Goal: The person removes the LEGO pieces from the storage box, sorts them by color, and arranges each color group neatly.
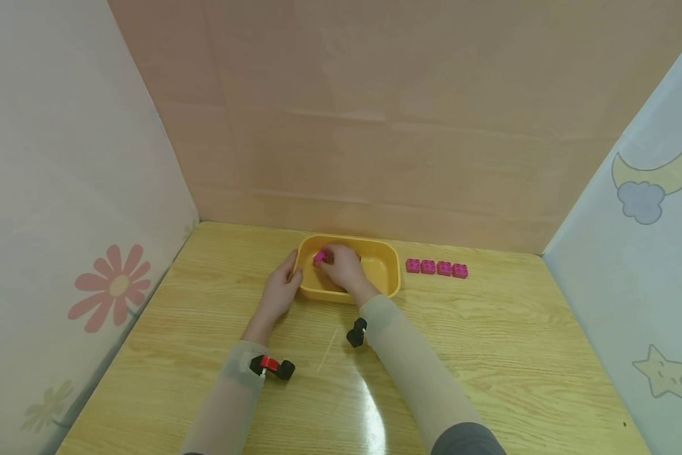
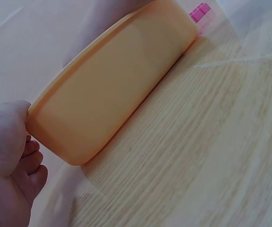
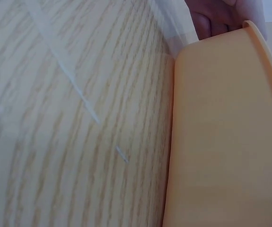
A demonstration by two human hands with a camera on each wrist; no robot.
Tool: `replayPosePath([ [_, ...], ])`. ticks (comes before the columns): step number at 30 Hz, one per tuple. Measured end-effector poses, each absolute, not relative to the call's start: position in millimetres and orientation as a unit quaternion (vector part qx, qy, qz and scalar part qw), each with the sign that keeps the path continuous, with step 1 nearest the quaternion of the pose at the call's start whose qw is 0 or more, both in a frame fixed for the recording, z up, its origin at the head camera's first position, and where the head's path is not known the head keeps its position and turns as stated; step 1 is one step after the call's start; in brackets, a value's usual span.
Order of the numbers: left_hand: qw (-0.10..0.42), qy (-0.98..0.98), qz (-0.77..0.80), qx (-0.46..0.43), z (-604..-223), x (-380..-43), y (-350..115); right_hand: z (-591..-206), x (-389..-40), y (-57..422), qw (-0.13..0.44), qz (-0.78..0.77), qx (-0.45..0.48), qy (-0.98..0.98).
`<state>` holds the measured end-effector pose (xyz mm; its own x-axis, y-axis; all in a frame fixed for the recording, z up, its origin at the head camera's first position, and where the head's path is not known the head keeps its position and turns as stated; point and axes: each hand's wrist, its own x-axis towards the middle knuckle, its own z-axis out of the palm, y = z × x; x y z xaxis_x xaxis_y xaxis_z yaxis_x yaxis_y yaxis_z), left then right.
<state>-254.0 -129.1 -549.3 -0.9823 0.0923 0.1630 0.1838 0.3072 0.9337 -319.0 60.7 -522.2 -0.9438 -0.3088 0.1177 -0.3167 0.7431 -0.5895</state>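
Tray (image 1: pixel 382 273): plain orange-yellow; paler, peachy in both wrist views
Held brick (image 1: pixel 319 257): bright magenta-pink
Row of four bricks (image 1: pixel 444 268): magenta-pink, all alike
Table (image 1: pixel 517 354): yellow-tan, streaked brown wood grain
Sleeves (image 1: pixel 420 366): pale cream
Left wrist device (image 1: pixel 269 364): black, one red part
Right wrist device (image 1: pixel 356 333): black
Back wall (image 1: pixel 375 114): pinkish tan
Left wall (image 1: pixel 50 126): light grey; printed flower (image 1: pixel 119 285), dusky red petals, yellowish centre
Right wall (image 1: pixel 596 265): pale blue; printed yellow moon (image 1: pixel 676 167), blue-grey cloud (image 1: pixel 641 202), yellow star (image 1: pixel 663 374)
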Motion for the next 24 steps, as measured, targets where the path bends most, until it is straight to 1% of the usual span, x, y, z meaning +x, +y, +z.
replayPosePath([
  [8,0.038,-0.808,-0.582,-0.083,-548,-254,-129,-519,-317,62,0.009,0.336,0.174,-0.926],
  [14,0.035,-0.809,-0.579,-0.094,-546,-253,-130,-516,-319,69,0.017,0.395,0.185,-0.9],
  [18,0.028,-0.811,-0.576,-0.104,-546,-252,-132,-509,-316,79,0.014,0.447,0.181,-0.876],
  [24,0.026,-0.821,-0.558,-0.121,-544,-251,-134,-495,-300,109,0.015,0.535,0.15,-0.831],
])
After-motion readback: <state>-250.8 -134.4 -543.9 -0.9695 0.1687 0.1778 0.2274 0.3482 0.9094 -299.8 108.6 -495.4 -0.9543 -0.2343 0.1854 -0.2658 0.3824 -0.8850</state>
